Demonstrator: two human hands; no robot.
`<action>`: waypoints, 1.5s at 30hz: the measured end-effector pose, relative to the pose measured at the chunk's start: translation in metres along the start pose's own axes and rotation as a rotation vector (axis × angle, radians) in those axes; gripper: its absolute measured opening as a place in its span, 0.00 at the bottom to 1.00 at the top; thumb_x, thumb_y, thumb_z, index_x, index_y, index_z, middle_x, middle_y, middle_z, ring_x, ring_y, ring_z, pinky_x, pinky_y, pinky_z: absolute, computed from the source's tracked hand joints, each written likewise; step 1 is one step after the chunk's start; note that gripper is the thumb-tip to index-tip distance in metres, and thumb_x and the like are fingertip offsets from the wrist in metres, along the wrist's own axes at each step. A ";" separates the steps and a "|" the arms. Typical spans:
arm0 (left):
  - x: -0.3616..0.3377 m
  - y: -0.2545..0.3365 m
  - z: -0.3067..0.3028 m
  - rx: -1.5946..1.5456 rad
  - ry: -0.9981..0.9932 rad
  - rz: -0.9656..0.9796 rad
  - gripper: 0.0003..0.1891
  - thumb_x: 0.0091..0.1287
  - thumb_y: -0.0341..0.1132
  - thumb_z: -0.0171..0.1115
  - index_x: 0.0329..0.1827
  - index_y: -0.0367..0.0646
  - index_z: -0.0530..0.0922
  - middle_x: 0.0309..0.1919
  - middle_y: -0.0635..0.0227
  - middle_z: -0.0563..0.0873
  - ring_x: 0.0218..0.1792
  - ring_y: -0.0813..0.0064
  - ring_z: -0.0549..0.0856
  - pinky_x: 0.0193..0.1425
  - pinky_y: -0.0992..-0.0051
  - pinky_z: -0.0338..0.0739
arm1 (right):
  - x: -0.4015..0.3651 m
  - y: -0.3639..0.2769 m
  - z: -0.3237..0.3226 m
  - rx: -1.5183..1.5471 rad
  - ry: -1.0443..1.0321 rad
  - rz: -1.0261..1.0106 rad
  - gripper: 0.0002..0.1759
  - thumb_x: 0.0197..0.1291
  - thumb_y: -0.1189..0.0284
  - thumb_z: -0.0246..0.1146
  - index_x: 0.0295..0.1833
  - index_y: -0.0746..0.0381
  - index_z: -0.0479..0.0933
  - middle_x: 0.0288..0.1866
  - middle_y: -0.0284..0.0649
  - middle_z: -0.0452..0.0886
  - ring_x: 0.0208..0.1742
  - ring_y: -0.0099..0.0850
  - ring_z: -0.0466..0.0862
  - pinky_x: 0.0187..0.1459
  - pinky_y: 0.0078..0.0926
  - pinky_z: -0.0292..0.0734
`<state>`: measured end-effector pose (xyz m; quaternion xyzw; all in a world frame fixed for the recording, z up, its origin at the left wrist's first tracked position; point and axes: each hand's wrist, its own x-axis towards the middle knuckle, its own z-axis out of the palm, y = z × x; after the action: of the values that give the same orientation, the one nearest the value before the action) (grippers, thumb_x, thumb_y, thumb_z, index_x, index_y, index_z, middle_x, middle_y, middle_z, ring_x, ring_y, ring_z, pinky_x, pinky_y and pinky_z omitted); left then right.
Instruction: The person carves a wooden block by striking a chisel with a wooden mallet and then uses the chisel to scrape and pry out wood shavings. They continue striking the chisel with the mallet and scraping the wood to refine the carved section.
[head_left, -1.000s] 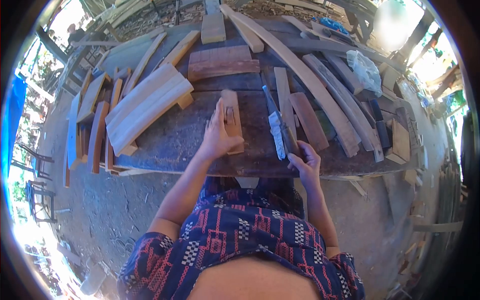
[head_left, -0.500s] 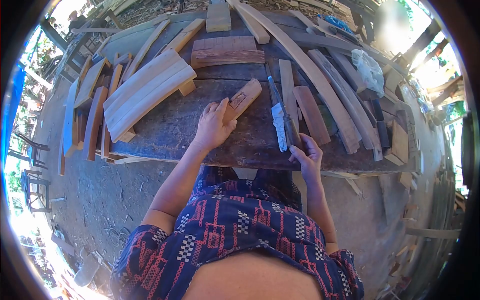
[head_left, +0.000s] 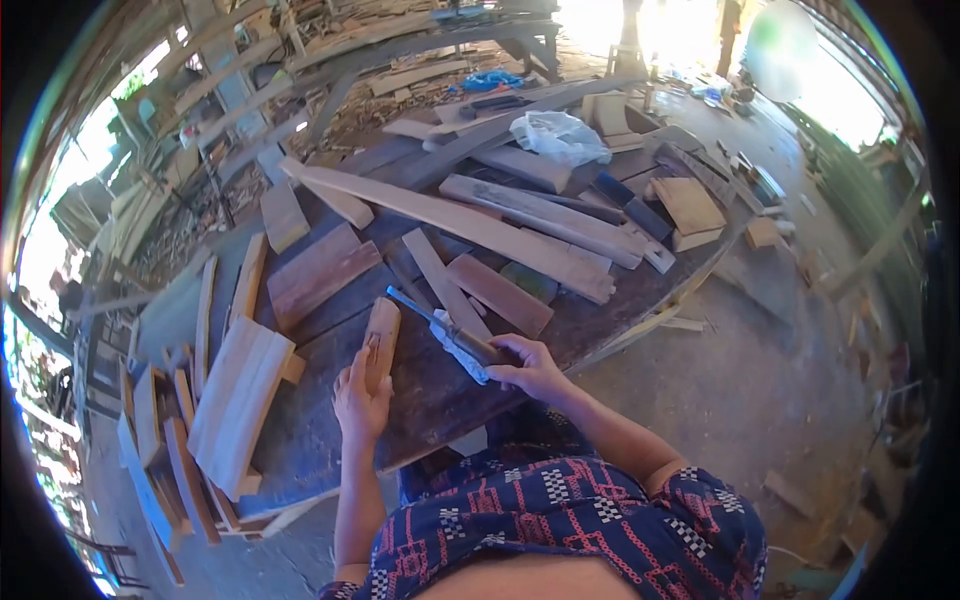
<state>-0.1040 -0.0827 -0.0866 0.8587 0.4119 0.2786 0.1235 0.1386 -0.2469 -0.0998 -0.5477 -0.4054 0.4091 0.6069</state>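
Note:
My left hand (head_left: 362, 402) is closed around the lower end of a small wooden block (head_left: 384, 330). A carved recess shows in the block's upper face, just past my fingertips. In my right hand (head_left: 535, 372) is a chisel, gripped near the end of its wooden handle (head_left: 472, 345). The chisel's narrow blade (head_left: 408, 300) points away from me toward the far end of the block, apart from it. Beneath the handle lies a crumpled white wrapping (head_left: 447, 330) on the dark workbench (head_left: 430, 415).
To the left stands a curved slatted wooden piece (head_left: 238, 400) beside several narrow boards. A reddish block (head_left: 320, 275) lies beyond my left hand. Long planks (head_left: 470, 230) cross the bench's far side, near a clear plastic bag (head_left: 560, 137) and a pale block (head_left: 688, 207).
The view has swung to the right, so the bench and its pieces appear turned and shifted left. My left hand still holds the block, and my right hand still holds the chisel.

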 end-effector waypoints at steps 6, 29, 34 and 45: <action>0.002 0.008 -0.007 -0.111 -0.032 -0.059 0.30 0.56 0.35 0.66 0.65 0.52 0.73 0.46 0.56 0.80 0.50 0.53 0.79 0.54 0.60 0.74 | 0.000 -0.004 0.002 0.005 0.018 0.017 0.25 0.54 0.71 0.69 0.58 0.66 0.74 0.38 0.35 0.81 0.28 0.18 0.78 0.30 0.16 0.74; -0.002 0.002 0.007 -0.046 0.077 -0.044 0.28 0.57 0.37 0.65 0.64 0.52 0.74 0.46 0.60 0.81 0.48 0.55 0.79 0.54 0.60 0.73 | 0.002 -0.081 -0.010 0.242 0.007 -0.078 0.29 0.49 0.79 0.65 0.62 0.65 0.72 0.37 0.37 0.79 0.27 0.19 0.76 0.23 0.16 0.66; -0.002 0.006 0.003 -0.007 0.097 -0.063 0.27 0.56 0.37 0.65 0.63 0.52 0.75 0.44 0.61 0.81 0.48 0.56 0.79 0.54 0.60 0.73 | 0.006 -0.083 -0.004 0.095 0.022 -0.020 0.26 0.49 0.80 0.65 0.58 0.65 0.75 0.36 0.36 0.79 0.24 0.18 0.75 0.22 0.15 0.65; 0.010 -0.008 0.012 -0.009 0.127 -0.084 0.28 0.53 0.38 0.67 0.61 0.53 0.76 0.42 0.61 0.80 0.47 0.53 0.79 0.51 0.58 0.76 | 0.037 -0.160 0.001 -0.249 0.173 -0.215 0.12 0.52 0.78 0.69 0.44 0.64 0.81 0.33 0.34 0.82 0.30 0.15 0.78 0.28 0.12 0.71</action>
<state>-0.0970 -0.0701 -0.0958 0.8209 0.4532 0.3288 0.1124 0.1587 -0.2220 0.0617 -0.6052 -0.4557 0.2399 0.6070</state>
